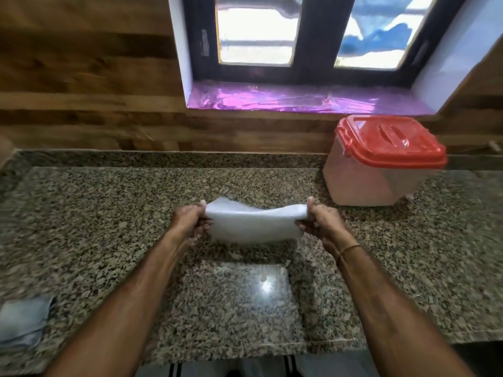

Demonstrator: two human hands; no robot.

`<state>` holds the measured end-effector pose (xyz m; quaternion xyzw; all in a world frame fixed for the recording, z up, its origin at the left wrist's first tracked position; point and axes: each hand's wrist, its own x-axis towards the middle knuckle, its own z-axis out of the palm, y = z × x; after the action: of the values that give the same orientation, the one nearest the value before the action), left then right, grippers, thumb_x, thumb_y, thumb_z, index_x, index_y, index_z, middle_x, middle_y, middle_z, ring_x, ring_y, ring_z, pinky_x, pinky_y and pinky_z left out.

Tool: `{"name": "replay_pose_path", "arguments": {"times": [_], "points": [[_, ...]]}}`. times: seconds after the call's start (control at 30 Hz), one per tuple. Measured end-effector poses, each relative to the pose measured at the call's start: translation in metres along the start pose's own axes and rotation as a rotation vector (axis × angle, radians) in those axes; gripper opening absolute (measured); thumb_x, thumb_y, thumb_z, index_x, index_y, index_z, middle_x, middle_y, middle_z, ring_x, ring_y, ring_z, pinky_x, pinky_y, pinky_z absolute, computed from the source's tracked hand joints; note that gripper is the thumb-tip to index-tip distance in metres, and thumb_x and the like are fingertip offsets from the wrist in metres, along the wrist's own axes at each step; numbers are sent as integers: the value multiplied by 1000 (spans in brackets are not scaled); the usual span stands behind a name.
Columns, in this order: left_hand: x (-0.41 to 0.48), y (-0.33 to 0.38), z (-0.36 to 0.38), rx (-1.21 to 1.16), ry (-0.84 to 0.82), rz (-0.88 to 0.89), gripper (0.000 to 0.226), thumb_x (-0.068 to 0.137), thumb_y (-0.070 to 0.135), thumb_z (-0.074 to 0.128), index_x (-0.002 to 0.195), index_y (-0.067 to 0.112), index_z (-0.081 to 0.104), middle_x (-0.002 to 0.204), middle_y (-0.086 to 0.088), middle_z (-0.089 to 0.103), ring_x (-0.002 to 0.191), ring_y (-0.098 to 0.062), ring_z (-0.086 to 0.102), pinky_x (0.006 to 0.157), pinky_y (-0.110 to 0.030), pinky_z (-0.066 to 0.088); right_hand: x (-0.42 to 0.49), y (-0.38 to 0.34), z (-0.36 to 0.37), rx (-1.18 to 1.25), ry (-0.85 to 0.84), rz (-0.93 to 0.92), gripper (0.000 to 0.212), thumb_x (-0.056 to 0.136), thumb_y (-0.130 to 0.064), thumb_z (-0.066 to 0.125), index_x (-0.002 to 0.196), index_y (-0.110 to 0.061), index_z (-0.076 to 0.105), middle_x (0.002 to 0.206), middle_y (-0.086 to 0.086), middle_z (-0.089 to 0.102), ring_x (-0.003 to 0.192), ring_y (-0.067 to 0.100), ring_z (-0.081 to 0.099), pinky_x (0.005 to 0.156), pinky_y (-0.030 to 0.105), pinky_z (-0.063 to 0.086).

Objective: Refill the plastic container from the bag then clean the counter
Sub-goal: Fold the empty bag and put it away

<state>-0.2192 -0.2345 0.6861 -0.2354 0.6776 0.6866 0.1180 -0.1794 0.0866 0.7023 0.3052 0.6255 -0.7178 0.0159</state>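
nearest item: a folded pale cloth (23, 321) lies flat on the counter (109, 213) at its front left edge, well apart from both hands. a bright light glare shows on the granite near the front edge, centre.

mid counter: the bag (254, 223) (white plastic, looks flat and limp) is held above the surface, stretched between both hands. left hand (189, 221) has fingers pinched on the bag's left edge, thumb on top. right hand (322, 223) has fingers pinched on the bag's right edge, thumb up; a thin band sits on the right wrist. the bag's shadow falls on the counter just below it.

back right of counter: the plastic container (381, 170) stands upright against the wood-panel wall, translucent body, red lid (389, 140) shut on top. contents cannot be told.

beyond: a window sill (299, 99) with pink film, w/ dark-framed window above.
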Motion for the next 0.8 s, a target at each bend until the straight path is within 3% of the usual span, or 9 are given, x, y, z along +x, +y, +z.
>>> {"name": "replay_pose_path", "arguments": {"times": [0.1,0.23,0.3,0.37,0.43,0.53,0.63,0.7,0.8], "points": [[-24,-25,-12,136,6,-24,43,95,48,69,102,6,72,80,-15,73,57,-21,67,39,-24,53,0,31,-10,-72,-24,3,42,96,-39,69,103,2,68,101,18,70,89,32,71,68,41,66],[-41,-98,-35,445,-34,-210,59,85,53,78,108,0,75,97,-19,78,73,-26,71,73,-42,62,-4,103,-40,-306,-51,37,66,74,-54,81,87,10,72,81,14,73,75,29,68,66,40,54],[-61,-128,-39,563,-104,-360,39,90,39,79,95,1,74,85,-18,76,62,-24,66,65,-37,58,6,145,-59,-407,-32,50,72,56,-63,82,71,6,70,66,10,65,65,23,60,62,37,43],[-81,-150,-37,503,-104,-443,29,90,29,80,83,3,70,64,-12,70,50,-21,62,51,-31,50,7,167,-70,-447,-44,56,51,53,-57,81,53,-11,60,58,8,55,59,20,51,61,35,35],[-85,-163,-32,410,60,-338,35,89,36,81,78,5,66,62,-12,69,47,-23,63,45,-37,50,3,166,-75,-500,-80,24,41,59,-44,81,49,-18,51,54,4,50,58,18,47,63,34,34],[-70,-154,-14,643,349,-119,75,82,61,75,133,12,51,126,-19,63,102,-38,69,73,-49,61,10,160,-85,-664,-177,-10,38,72,-32,82,54,-19,52,54,-2,51,58,17,49,62,31,34],[-60,-144,12,1145,200,90,97,84,68,68,160,20,29,166,-9,29,149,-33,34,113,-51,36,24,154,-99,-678,-261,-33,34,70,-37,80,59,-19,53,55,-4,51,58,16,49,60,31,33],[-58,-141,37,1239,16,129,100,81,70,70,160,25,29,169,-4,24,153,-28,27,117,-50,30,22,139,-103,-594,-254,-52,29,77,-34,80,65,-21,58,61,-4,56,61,16,52,60,31,37],[-63,-149,68,1240,-6,109,88,75,64,78,146,24,44,151,-4,44,138,-29,41,105,-47,39,15,129,-102,-276,-188,37,26,88,-25,80,96,-9,61,86,10,66,73,22,64,63,31,53]]}}
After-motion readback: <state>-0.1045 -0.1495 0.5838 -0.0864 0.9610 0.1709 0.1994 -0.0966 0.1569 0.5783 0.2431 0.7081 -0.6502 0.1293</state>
